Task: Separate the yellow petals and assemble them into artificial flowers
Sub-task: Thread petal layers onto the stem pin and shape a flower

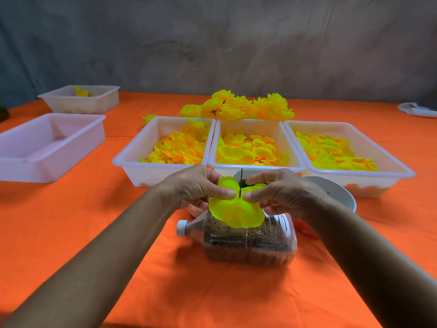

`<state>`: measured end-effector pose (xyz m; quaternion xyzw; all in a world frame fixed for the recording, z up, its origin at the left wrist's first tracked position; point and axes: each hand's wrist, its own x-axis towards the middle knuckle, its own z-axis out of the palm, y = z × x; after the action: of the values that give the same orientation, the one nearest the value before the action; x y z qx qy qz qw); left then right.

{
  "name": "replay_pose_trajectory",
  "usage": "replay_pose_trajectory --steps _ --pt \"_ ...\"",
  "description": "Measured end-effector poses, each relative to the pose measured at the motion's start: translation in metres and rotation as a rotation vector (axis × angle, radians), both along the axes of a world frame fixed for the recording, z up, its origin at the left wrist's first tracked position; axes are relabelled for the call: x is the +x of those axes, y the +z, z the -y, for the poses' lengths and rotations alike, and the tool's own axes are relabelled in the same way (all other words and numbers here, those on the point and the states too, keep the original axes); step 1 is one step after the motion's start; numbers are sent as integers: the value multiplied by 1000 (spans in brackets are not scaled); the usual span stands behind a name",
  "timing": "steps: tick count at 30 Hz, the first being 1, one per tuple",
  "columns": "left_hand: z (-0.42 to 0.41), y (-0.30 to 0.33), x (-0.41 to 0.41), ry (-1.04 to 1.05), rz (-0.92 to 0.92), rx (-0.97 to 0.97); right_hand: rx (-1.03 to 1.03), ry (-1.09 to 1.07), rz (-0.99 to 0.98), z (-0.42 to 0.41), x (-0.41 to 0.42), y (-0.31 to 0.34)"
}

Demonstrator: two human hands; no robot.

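Note:
Both hands meet above a clear plastic bottle (248,242) that lies on its side, filled with dark grains. My left hand (196,187) pinches the left edge of a yellow petal layer (236,211). My right hand (281,190) pinches the same layer on its right side. A thin dark green stem (241,183) pokes up through the petal layer between my thumbs. Three white trays (132,159) (293,162) (402,171) behind my hands hold loose yellow petals. Finished yellow flowers (238,106) are piled behind the trays.
An orange cloth (94,209) covers the table. Two more white trays (47,143) (80,100) stand at the left; the far one holds a yellow piece. A white bowl (340,192) sits behind my right hand. A folded grey cloth (416,110) lies at the far right.

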<state>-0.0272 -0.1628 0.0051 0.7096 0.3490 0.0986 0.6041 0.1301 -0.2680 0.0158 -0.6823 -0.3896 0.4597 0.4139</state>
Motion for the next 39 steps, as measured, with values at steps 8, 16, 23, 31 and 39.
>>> replay_pose_trajectory --steps 8,16,23,31,39 --pt "-4 -7 -5 17 143 44 4 -22 -35 2 -2 -1" --pt "-2 -5 -11 21 172 24 -1 -20 -33 3 -3 -1" --pt "5 2 -12 32 165 -104 0 -13 -14 3 -3 -1" --pt "16 15 -8 32 116 -106 10 -23 -9 3 -3 -1" --pt "16 11 -14 24 49 23 21 -45 2 3 -3 -2"
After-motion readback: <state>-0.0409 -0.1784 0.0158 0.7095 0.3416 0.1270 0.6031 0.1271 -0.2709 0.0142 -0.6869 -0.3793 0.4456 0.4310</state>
